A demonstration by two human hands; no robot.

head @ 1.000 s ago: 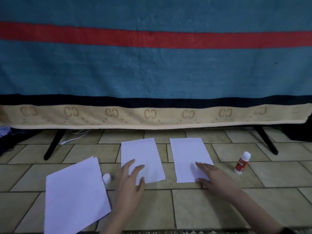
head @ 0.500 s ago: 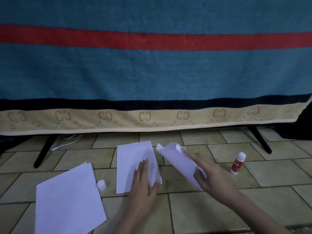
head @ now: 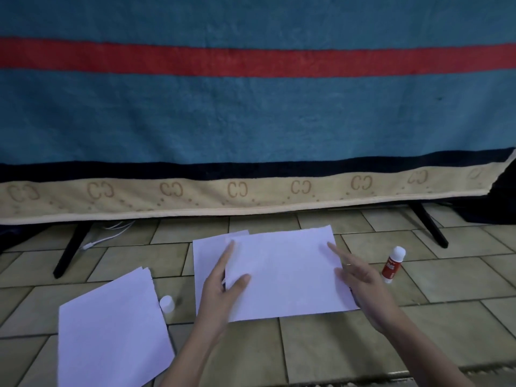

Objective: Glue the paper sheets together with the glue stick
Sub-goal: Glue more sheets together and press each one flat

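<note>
Viewing through the head camera, the only view, I see the top sheet (head: 284, 275) lying across the bottom sheet (head: 208, 261) on the tiled floor (head: 349, 344), covering all but its left strip and far-left corner.

The left hand (head: 220, 289) holds the top sheet's left edge: the thumb lies on top and the index finger runs along the edge. I cannot tell whether the other fingers are underneath. The right hand (head: 360, 283) is at the right edge, index finger extended onto the paper. Its palm is half off the sheet, so I cannot tell whether it pinches the edge or only presses.

Handling, as I judge it: the sheets are thin, light and limp. They will slide on smooth tile and crease if pushed from one side. I would hold opposite edges, flatten from the centre outward, and keep fingertips off any glued area.

The glue stick (head: 393, 264) stands uncapped, well right of the sheets and just beyond the right hand. Its cap (head: 167, 303) sits between the bottom sheet and the spare stack (head: 111, 336) at lower left.

Against the earlier frames: the two sheets lay side by side, apart, one hand on each. Half a second ago the right hand had lifted the right sheet, curled, in mid-air. Now that sheet is turned crosswise on the left one, and the left hand has moved from pressing the bottom sheet to the top sheet's edge.
</note>
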